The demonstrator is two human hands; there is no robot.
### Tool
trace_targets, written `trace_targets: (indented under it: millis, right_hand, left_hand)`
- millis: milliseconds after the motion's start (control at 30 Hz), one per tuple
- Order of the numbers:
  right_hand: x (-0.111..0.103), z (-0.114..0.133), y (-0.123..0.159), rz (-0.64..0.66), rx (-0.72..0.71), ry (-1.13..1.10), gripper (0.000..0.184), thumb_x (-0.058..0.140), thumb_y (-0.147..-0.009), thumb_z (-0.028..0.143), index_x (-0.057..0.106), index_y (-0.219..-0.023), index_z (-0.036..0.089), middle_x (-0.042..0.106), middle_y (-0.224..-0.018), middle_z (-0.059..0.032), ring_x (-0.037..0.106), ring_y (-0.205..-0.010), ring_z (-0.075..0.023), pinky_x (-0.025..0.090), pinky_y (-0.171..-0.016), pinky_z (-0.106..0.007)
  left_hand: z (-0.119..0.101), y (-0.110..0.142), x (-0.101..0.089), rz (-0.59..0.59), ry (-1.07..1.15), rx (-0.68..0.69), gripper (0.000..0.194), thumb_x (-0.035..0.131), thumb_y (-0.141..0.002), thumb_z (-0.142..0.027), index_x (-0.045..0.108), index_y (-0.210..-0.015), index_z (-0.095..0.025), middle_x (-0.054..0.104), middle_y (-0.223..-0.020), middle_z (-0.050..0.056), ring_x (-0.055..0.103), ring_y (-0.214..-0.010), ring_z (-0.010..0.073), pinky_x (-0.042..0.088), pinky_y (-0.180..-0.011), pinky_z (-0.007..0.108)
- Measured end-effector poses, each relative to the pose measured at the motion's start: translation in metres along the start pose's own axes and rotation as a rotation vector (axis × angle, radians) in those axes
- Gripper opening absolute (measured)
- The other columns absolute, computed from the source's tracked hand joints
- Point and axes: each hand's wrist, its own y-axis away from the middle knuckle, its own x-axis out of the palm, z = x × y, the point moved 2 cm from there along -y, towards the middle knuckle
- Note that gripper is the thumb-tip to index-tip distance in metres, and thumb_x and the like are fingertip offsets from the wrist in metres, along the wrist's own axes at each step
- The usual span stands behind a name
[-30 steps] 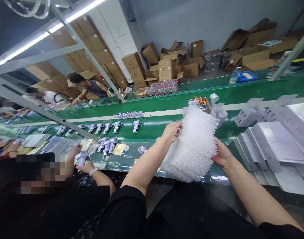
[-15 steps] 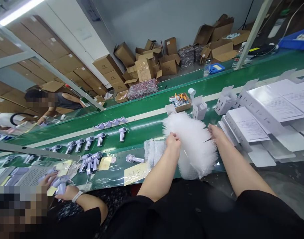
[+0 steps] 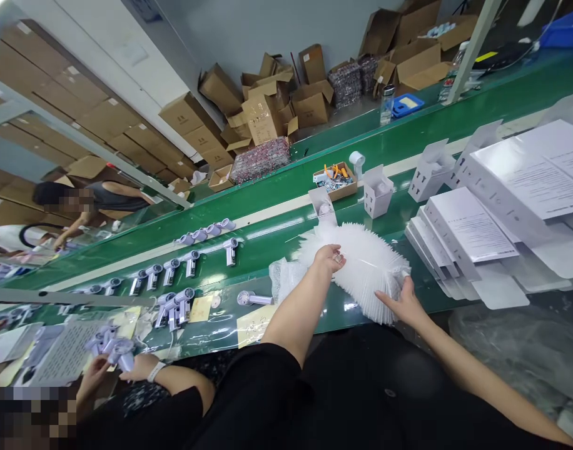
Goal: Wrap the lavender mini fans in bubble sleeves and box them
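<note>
A thick stack of thin white sheets or sleeves (image 3: 368, 262) lies fanned out on the bench in front of me. My left hand (image 3: 330, 257) is closed on the upper left part of the stack, thumb and fingers pinched together. At the lower right end, my right hand (image 3: 405, 304) touches the sheets with thumb and fingers spread apart. A bubble-wrap bundle (image 3: 284, 281) lies just left of my left forearm. Beyond the stack stand an open white box (image 3: 378, 194) and another open box (image 3: 321, 205). A lilac handheld fan (image 3: 254, 298) lies farther left.
White boxes with printed sheets (image 3: 471, 225) are piled at right. A carton of small parts (image 3: 336, 181) sits on the green conveyor (image 3: 268, 231), with rows of lilac fans (image 3: 171, 272). At left, a co-worker's hands (image 3: 139, 367) hold fans. A steel post (image 3: 474, 53) rises at right.
The stack has come down onto the bench and spread into a fan. My right hand has moved down to its lower end, its fingers now spread; my left hand stays on it.
</note>
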Motion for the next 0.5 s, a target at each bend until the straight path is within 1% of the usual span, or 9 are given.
trace_targets:
  millis: [67, 133, 200, 267, 300, 333, 400, 500]
  right_hand:
    - [0.000, -0.001, -0.019, 0.005, -0.027, -0.027, 0.115, 0.065, -0.060, 0.061, 0.001, -0.141, 0.010, 0.021, -0.144, -0.0241, 0.028, -0.132, -0.0341, 0.026, -0.107, -0.047]
    - [-0.002, -0.004, -0.035, 0.021, -0.050, -0.028, 0.111, 0.066, -0.061, 0.057, 0.005, -0.142, 0.013, 0.025, -0.144, -0.0215, 0.030, -0.131, -0.0332, 0.026, -0.107, -0.047]
    - [-0.007, -0.008, -0.045, 0.023, -0.070, 0.000, 0.103, 0.064, -0.063, 0.054, 0.012, -0.142, 0.013, 0.028, -0.143, -0.0197, 0.030, -0.131, -0.0320, 0.025, -0.107, -0.046]
    - [-0.011, -0.010, -0.051, -0.007, -0.070, 0.042, 0.096, 0.063, -0.064, 0.052, 0.021, -0.141, 0.013, 0.031, -0.142, -0.0192, 0.029, -0.132, -0.0314, 0.023, -0.108, -0.044]
    - [-0.013, -0.010, -0.053, -0.027, -0.066, 0.058, 0.093, 0.063, -0.064, 0.051, 0.024, -0.140, 0.013, 0.032, -0.142, -0.0188, 0.028, -0.132, -0.0313, 0.023, -0.108, -0.044]
    - [-0.015, -0.009, -0.054, -0.042, -0.057, 0.070, 0.092, 0.062, -0.063, 0.050, 0.027, -0.139, 0.014, 0.033, -0.141, -0.0185, 0.028, -0.132, -0.0314, 0.023, -0.108, -0.044]
    - [-0.018, -0.004, -0.055, -0.048, -0.034, 0.079, 0.090, 0.062, -0.063, 0.048, 0.028, -0.139, 0.014, 0.032, -0.142, -0.0183, 0.027, -0.133, -0.0316, 0.023, -0.107, -0.044]
    - [-0.023, 0.003, -0.058, -0.018, 0.025, 0.074, 0.087, 0.060, -0.063, 0.042, 0.028, -0.139, 0.012, 0.037, -0.140, -0.0180, 0.033, -0.130, -0.0319, 0.027, -0.106, -0.044]
  left_hand:
    - [-0.006, 0.001, -0.012, 0.041, -0.135, 0.031, 0.006, 0.059, -0.078, -0.016, 0.059, -0.077, -0.010, 0.060, -0.070, 0.006, 0.060, -0.065, 0.0154, 0.050, -0.063, 0.028]
    - [-0.016, 0.001, -0.029, 0.032, -0.260, 0.111, 0.009, 0.064, -0.074, -0.018, 0.061, -0.076, -0.011, 0.064, -0.076, 0.010, 0.062, -0.077, 0.0204, 0.050, -0.070, 0.031]
    - [-0.026, -0.001, -0.052, -0.029, -0.361, 0.229, 0.012, 0.067, -0.071, -0.020, 0.062, -0.079, -0.013, 0.066, -0.090, 0.010, 0.060, -0.095, 0.0238, 0.046, -0.081, 0.030]
    - [-0.033, -0.005, -0.074, -0.108, -0.437, 0.346, 0.019, 0.068, -0.070, -0.022, 0.062, -0.087, -0.017, 0.063, -0.109, 0.009, 0.050, -0.114, 0.0251, 0.040, -0.090, 0.029]
    - [-0.034, -0.008, -0.084, -0.137, -0.470, 0.388, 0.024, 0.069, -0.069, -0.024, 0.061, -0.091, -0.018, 0.059, -0.117, 0.009, 0.045, -0.120, 0.0256, 0.037, -0.094, 0.029]
    - [-0.033, -0.010, -0.091, -0.150, -0.501, 0.420, 0.029, 0.071, -0.068, -0.027, 0.060, -0.093, -0.018, 0.056, -0.122, 0.010, 0.042, -0.123, 0.0261, 0.035, -0.096, 0.030]
    - [-0.024, -0.013, -0.099, -0.137, -0.554, 0.455, 0.037, 0.075, -0.064, -0.032, 0.060, -0.094, -0.017, 0.055, -0.123, 0.012, 0.044, -0.122, 0.0270, 0.034, -0.098, 0.031]
    - [0.000, -0.011, -0.095, -0.104, -0.618, 0.477, 0.048, 0.082, -0.052, -0.035, 0.062, -0.091, -0.017, 0.060, -0.115, 0.012, 0.047, -0.118, 0.0294, 0.032, -0.100, 0.035]
